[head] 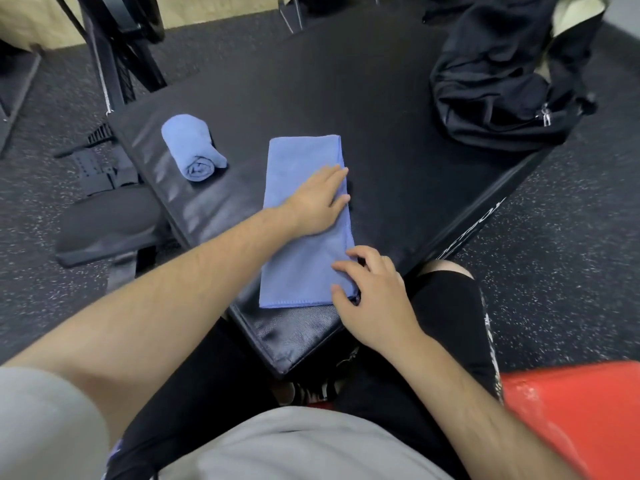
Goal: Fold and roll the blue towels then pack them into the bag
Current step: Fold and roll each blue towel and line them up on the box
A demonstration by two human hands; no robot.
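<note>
Head view looks down on a black padded platform [381, 116] that stands on speckled dark rubber floor [571, 254], with one corner turned toward the seated person. Black equipment frames [114, 46] rise beyond its left corner, a black bench pad [104, 230] lies on the floor beside its left edge, and a red cushion [571, 410] shows at the lower right. Two blue towels and one bag are in sight. The rolled towel [194, 150] rests close to the platform's left edge, its axis running from far-left to near-right, with the spiral end facing the person. The folded towel [301, 265] lies flat as a long strip just inside the near corner, its long axis running away from the person toward the far side and its short near end close to that corner. The black bag [502, 81] slumps on the right corner, well apart from both towels. The left hand [317, 206] lies flat on the strip's middle, fingers straight and reaching its right edge. The right hand [374, 299] rests bent fingers and thumb on the strip's near right corner; whether it pinches the cloth cannot be told.
</note>
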